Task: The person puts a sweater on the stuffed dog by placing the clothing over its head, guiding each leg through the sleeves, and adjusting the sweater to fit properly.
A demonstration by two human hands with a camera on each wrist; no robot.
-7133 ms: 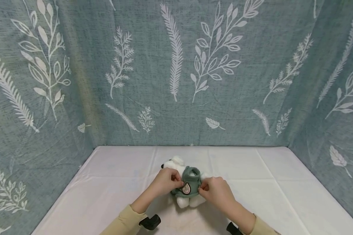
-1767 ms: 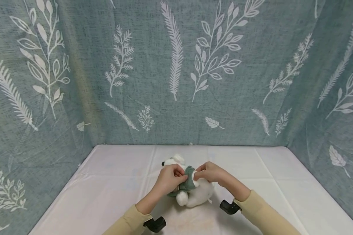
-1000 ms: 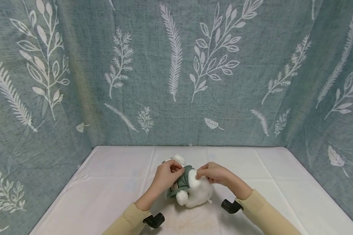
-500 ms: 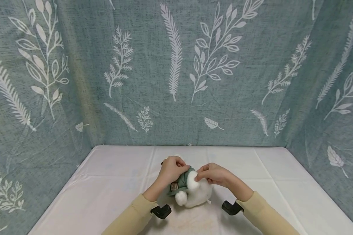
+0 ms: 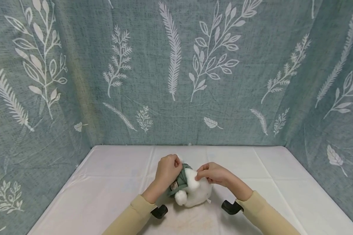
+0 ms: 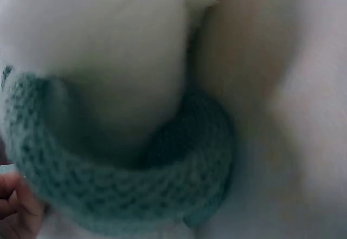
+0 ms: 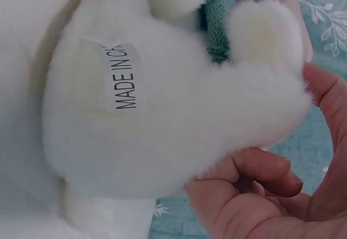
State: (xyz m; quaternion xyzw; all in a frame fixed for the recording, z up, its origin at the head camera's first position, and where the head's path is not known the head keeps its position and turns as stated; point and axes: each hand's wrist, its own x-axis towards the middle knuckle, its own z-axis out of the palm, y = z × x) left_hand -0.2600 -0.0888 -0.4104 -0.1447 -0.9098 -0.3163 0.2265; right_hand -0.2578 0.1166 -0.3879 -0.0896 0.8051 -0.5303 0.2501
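Note:
A white plush dog [image 5: 201,194] lies on the white cloth with a green knitted sweater [image 5: 180,183] bunched toward its head end. My left hand [image 5: 167,170] grips the sweater's upper edge and hides most of the dog's head. The sweater's knitted opening [image 6: 122,195] circles the white fur in the left wrist view. My right hand [image 5: 214,173] pinches a white limb of the toy between thumb and fingers. In the right wrist view the plush body [image 7: 135,152] is bare of the sweater and shows a printed white label [image 7: 124,76].
White cloth [image 5: 120,189] covers the table around the toy. A blue-green curtain [image 5: 153,81] with white leaf prints hangs behind and at both sides. Black wrist cameras [image 5: 231,207] sit under both forearms.
Seven seconds ago the sweater covered the dog's middle, with both hands on it. Now it is bunched headward, the right hand holds a limb, and the left has drawn the sweater further up-left.

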